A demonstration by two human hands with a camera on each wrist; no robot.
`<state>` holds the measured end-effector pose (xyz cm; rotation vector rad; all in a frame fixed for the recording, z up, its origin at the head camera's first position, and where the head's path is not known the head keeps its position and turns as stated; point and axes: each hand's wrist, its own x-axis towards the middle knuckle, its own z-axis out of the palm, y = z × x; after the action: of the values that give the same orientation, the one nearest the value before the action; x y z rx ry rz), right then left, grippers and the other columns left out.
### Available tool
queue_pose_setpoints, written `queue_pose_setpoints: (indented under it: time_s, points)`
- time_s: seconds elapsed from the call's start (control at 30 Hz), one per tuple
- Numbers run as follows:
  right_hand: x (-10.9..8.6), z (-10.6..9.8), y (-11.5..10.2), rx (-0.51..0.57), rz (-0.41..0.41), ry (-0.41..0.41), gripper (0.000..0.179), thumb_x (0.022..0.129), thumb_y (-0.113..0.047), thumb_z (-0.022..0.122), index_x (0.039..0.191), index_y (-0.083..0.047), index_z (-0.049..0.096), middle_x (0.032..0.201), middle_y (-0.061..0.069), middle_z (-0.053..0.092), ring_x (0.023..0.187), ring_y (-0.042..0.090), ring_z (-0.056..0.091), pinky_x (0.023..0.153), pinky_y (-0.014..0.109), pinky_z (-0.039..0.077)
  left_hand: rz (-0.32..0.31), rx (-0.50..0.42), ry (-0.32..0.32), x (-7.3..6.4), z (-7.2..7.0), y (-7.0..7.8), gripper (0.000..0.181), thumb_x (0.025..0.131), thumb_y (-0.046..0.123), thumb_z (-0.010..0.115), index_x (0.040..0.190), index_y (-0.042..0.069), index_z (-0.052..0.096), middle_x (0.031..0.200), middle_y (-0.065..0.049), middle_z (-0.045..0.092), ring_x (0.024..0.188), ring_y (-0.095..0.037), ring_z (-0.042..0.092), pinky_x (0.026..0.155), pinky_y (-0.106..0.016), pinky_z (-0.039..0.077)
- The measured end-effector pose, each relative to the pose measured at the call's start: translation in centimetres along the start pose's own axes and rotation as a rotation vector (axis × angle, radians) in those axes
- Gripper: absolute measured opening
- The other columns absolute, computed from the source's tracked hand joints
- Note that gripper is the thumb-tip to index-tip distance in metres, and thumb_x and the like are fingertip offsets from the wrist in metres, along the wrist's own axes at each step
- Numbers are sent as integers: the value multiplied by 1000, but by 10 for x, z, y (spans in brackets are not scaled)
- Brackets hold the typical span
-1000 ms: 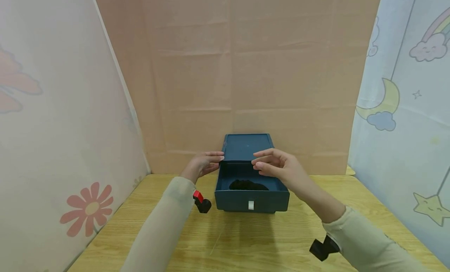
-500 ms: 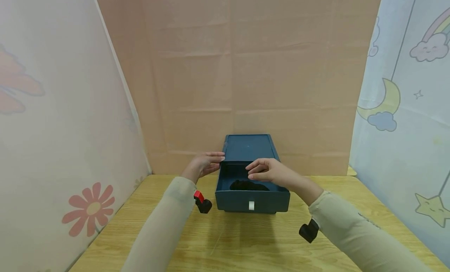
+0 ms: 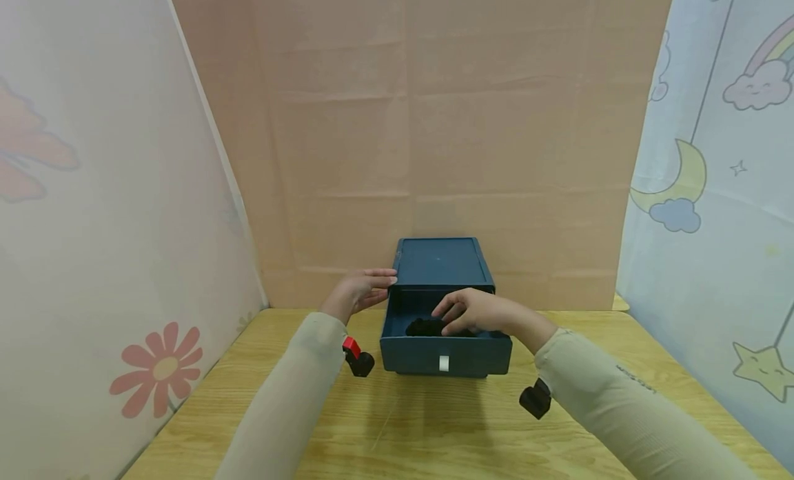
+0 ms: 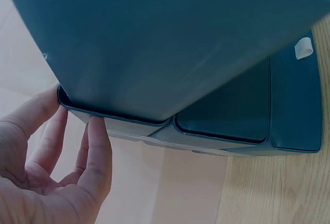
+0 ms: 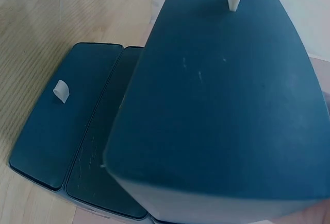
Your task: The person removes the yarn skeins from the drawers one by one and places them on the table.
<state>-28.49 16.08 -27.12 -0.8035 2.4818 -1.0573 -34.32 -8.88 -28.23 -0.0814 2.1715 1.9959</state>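
Observation:
A dark blue drawer cabinet (image 3: 442,259) stands on the table, its top drawer (image 3: 409,356) pulled out toward me. Inside that drawer lies a black, soft-looking thing (image 3: 424,327); its kind is unclear. My left hand (image 3: 360,290) touches the cabinet's upper left edge with extended fingers, and in the left wrist view the fingertips (image 4: 95,123) meet the frame beside the drawer. Over the drawer, my right hand (image 3: 474,311) reaches down with bent, parted fingers beside the black thing, partly covering it. The right wrist view mostly shows the drawer's outside, with the hand's fingers hidden.
Lower drawers (image 5: 64,121) sit shut beneath the pulled-out one, with a white pull tab (image 5: 61,91) on one. The wooden table (image 3: 298,411) extends around the cabinet. A brown paper backdrop (image 3: 409,121) rises behind, with patterned walls at both sides.
My right hand has moved down from above the cabinet's front edge into the open drawer, close to the black thing. The left hand, cabinet and drawer have stayed in place.

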Motion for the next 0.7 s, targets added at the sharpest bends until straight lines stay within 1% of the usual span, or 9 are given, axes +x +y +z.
queue_pose_setpoints:
  time_s: [0.1,0.17,0.3,0.43,0.57,0.7]
  points:
    - [2,1,-1,-49,5,6,27,86,-10,64,113,-8,61,107,5,60,85,15,57,70,31,50,2,0,0,0,0,0,28,84,18,68,112,15,67,116,-6,61,94,-17,63,91,-31,47]
    - [2,2,-1,-66,3,9,26,85,-8,65,112,-9,62,108,5,59,82,16,56,67,31,49,3,1,2,0,-1,0,29,84,18,68,112,15,67,116,-6,61,94,-17,63,91,-30,48]
    - [2,3,-2,-92,9,21,26,85,-7,65,110,-11,64,111,5,57,89,17,56,69,31,50,5,9,1,0,-1,-1,28,84,19,68,112,15,67,115,-6,62,93,-17,64,91,-31,47]
    - [2,3,-2,-114,15,43,25,84,-7,67,108,-14,65,108,5,57,95,19,55,70,32,50,5,9,0,0,-2,-1,28,84,18,68,112,15,67,114,-6,62,92,-17,64,92,-31,47]
    - [2,3,-1,-99,18,75,25,83,-7,68,106,-16,65,107,4,56,95,19,55,73,32,51,3,2,0,0,-2,-1,28,84,18,69,112,14,67,114,-6,62,92,-17,64,93,-32,46]
    - [2,3,-1,-24,8,76,26,83,-3,66,108,-12,64,109,6,57,91,19,59,75,34,51,5,3,0,-1,-2,-1,28,84,18,68,112,14,67,115,-7,62,92,-18,64,94,-33,46]
